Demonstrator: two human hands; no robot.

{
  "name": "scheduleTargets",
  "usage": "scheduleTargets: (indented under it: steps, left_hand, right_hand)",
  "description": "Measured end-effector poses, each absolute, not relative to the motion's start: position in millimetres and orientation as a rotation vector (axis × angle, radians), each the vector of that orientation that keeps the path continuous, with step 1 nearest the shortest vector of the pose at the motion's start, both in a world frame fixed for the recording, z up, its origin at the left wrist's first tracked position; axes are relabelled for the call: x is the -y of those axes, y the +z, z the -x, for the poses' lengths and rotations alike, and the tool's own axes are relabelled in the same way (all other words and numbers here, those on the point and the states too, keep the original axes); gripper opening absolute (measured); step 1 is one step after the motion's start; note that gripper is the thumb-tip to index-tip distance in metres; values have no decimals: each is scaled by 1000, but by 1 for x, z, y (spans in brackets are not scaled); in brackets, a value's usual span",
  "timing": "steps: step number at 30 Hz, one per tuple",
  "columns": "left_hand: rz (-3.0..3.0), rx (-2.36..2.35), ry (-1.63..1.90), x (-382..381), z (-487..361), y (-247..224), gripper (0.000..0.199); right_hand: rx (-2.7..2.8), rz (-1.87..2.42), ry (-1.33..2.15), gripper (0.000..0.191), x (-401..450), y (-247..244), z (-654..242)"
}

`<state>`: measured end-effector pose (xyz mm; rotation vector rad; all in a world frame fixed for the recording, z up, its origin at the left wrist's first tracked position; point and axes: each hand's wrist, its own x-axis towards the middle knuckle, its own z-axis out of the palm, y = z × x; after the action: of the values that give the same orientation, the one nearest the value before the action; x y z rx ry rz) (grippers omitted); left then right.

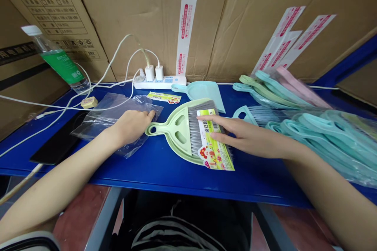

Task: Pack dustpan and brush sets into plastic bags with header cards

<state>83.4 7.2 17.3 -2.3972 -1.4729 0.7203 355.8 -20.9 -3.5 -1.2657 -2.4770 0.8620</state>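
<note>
A light green dustpan (181, 153) lies on the blue table with a matching green hand brush (176, 123) nested on it, grey bristles to the right. Across the bristles rests a yellow printed label card (219, 151). My right hand (238, 131) lies on this card, its fingers stretched out and apart. Just left of the handles, my left hand (132, 125) is closed, fingers curled, on a clear plastic bag (108, 113); its fingertips are partly hidden. Behind sits a light blue dustpan (204, 92), and a blue brush (250, 115) is partly behind my right hand.
Bagged brush sets (332, 133) and more coloured handles (282, 86) are piled at right. A power strip (171, 82) with white cables stands against the cardboard. At left are a bottle (63, 64), a black phone (60, 141) and a small yellowish block (89, 102). Another label (164, 97) lies behind.
</note>
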Motion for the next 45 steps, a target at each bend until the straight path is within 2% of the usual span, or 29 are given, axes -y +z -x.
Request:
scheduleTargets:
  steps: [5,45]
  left_hand:
    - [2383,1455,749,-7,-82,15,47]
    - [2383,1418,750,-5,-83,13,48]
  right_hand:
    - [2512,1269,893,68,24,1,-355]
    - [2601,1331,812,67,31,5,-353]
